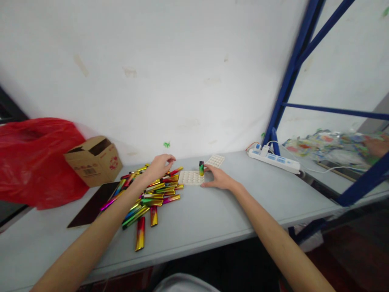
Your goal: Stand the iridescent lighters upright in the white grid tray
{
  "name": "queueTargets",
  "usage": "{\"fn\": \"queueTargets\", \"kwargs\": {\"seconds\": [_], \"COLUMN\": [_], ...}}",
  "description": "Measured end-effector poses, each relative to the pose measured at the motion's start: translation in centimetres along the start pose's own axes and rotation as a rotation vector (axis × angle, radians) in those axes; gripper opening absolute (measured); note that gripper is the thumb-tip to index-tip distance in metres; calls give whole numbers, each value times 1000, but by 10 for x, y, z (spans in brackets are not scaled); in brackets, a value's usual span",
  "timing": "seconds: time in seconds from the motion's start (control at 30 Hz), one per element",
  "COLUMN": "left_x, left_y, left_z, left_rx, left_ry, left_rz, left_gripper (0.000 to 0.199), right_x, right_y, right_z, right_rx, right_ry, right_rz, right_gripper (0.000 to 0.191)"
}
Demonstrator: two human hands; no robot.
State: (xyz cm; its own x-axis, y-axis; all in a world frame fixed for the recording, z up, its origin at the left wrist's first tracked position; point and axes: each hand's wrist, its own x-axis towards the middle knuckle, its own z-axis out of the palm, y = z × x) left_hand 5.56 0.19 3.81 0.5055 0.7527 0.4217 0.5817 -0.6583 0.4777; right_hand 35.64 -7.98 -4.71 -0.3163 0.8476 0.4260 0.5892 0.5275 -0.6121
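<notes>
My right hand (219, 178) is at the right end of a white tray (190, 177) with rows of small cups. Its thumb is at the near edge and its fingers at the far side, curled around that end. One green and yellow lighter (201, 168) stands upright at this end of the tray, right beside my right fingertips. My left hand (161, 165) hovers over the back of a pile of shiny multicoloured lighters (154, 192), fingers bent and apart from the thumb, with nothing visible in them. My left forearm covers part of the pile.
Another white tray (216, 161) lies behind, near the wall. At left are a dark flat panel (92, 205), a cardboard box (94, 162) and a red plastic bag (39, 162). A power strip (275, 160) and blue rack post (284, 89) stand right. Another person's hand (377, 145) shows far right.
</notes>
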Motion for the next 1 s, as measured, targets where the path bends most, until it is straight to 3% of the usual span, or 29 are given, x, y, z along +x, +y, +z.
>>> {"fn": "queueTargets", "kwargs": {"seconds": [0.13, 0.27, 0.6, 0.77, 0.9, 1.0], "left_x": [-4, -4, -6, -9, -15, -22], "left_y": [-62, -101, -105, -87, -35, 12], "left_z": [-40, -50, -47, -55, -55, -47], "left_rx": [305, 390, 366, 269, -118, -491], "left_ry": [-88, -177, -296, -128, 14, -12], "left_rz": [-153, -206, -182, -178, -290, -301], "left_gripper": [34, 40, 35, 29, 39, 35], "right_x": [1, 1, 0, 0, 0, 0], "right_y": [-1, -2, -2, -2, -2, -3], "right_z": [-1, -2, -2, -2, -2, -3], "right_rx": [-1, -14, 6, 20, 4, -12], "right_ry": [-13, -19, -19, -7, -17, -30], "right_rz": [-5, -4, 11, 9, 3, 12], "right_gripper": [94, 94, 93, 92, 93, 94]}}
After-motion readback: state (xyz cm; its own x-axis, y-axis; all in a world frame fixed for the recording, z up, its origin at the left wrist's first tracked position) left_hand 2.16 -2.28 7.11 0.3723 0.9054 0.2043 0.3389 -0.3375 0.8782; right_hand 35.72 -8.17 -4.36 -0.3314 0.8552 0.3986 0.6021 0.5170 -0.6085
